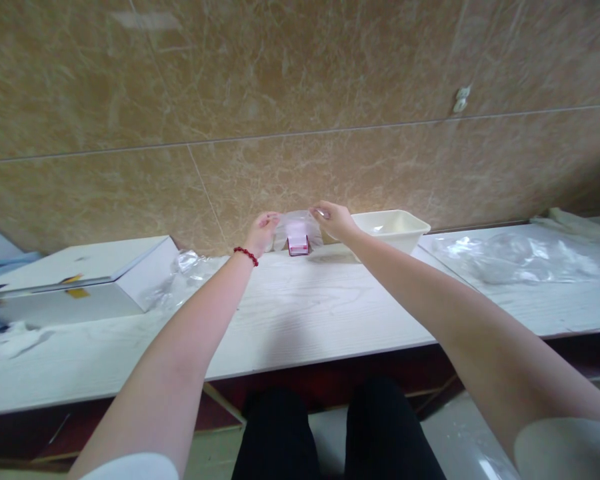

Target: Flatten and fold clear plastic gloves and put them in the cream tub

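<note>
Both my arms reach out over a white table point(290, 313) toward the marble wall. My left hand point(263, 231), with a red bead bracelet on its wrist, pinches the left top edge of a small clear plastic bag point(298, 230). My right hand point(334, 219) pinches the bag's right top edge. The bag hangs between them, just above the table. Inside it sits a small pink and red box point(299, 244), low in the bag.
A cream plastic tub point(393, 227) stands right of the hands against the wall. A flat white carton point(75, 280) lies at the left, with crumpled clear plastic point(187, 267) beside it. More clear bags point(520, 260) lie on the right. My knees are below the table's edge.
</note>
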### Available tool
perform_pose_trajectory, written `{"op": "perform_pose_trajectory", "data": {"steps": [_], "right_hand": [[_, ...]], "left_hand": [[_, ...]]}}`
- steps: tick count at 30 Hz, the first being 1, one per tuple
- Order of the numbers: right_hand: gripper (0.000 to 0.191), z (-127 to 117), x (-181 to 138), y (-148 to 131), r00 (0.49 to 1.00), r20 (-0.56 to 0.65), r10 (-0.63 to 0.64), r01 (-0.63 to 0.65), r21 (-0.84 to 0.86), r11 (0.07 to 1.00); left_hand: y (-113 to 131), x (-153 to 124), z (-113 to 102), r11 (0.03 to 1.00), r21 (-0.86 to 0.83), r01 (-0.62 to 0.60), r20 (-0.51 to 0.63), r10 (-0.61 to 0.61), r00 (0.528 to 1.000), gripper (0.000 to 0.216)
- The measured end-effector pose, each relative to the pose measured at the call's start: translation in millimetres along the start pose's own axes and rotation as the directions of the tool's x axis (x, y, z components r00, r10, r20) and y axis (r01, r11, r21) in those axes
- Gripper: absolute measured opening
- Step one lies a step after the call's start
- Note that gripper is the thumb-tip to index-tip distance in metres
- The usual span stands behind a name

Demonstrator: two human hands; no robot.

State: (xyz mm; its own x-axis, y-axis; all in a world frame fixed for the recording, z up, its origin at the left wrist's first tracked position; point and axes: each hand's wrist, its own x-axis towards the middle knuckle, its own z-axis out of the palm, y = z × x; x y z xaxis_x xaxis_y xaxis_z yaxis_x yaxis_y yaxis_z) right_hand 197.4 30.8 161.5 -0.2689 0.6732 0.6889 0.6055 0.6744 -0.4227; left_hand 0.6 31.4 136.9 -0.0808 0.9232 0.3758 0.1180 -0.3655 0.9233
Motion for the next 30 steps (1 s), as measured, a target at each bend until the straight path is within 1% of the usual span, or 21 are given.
{"op": "perform_pose_trajectory", "data": {"steps": [2,5,11,16,19,20,22,25,28,30], "right_hand": [[0.032,1,-10,1,1.0,0.015,-0.015,0.015,-0.004,1.0],[0.033,7,-29,7,0.997,0.068,-0.035,0.033,0.025,0.999],[0.034,24,-76,21,0.974,0.203,-0.098,0.078,0.102,0.992],[0.037,39,-119,27,0.945,0.314,-0.089,0.046,0.14,0.989],[0.037,46,-143,30,0.919,0.382,-0.1,0.033,0.178,0.984],[0.037,48,-150,30,0.906,0.409,-0.108,0.031,0.191,0.981],[0.037,50,-162,32,0.882,0.455,-0.121,0.03,0.202,0.979],[0.038,49,-174,33,0.861,0.489,-0.139,0.05,0.191,0.98],[0.039,46,-179,33,0.836,0.521,-0.174,0.099,0.168,0.981],[0.039,43,-181,32,0.814,0.545,-0.2,0.14,0.149,0.979]], "left_hand": [[-11,-7,-4,0.998,0.034,-0.047,0.045,0.045,0.998,0.021],[-31,-20,-12,0.984,0.145,-0.098,0.115,0.082,0.99,0.026],[-64,-55,-22,0.923,0.36,-0.133,0.207,0.06,0.976,0.033],[-86,-92,-18,0.903,0.4,-0.155,0.295,0.033,0.955,0.039],[-98,-112,-17,0.888,0.418,-0.194,0.392,0.016,0.92,0.036],[-101,-117,-18,0.885,0.421,-0.198,0.419,0.004,0.908,0.034],[-104,-125,-19,0.882,0.432,-0.191,0.44,-0.021,0.898,0.032],[-105,-134,-23,0.875,0.443,-0.193,0.473,-0.045,0.88,0.032],[-102,-138,-28,0.868,0.442,-0.225,0.543,-0.06,0.837,0.034],[-98,-141,-30,0.857,0.447,-0.257,0.598,-0.073,0.798,0.033]]}}
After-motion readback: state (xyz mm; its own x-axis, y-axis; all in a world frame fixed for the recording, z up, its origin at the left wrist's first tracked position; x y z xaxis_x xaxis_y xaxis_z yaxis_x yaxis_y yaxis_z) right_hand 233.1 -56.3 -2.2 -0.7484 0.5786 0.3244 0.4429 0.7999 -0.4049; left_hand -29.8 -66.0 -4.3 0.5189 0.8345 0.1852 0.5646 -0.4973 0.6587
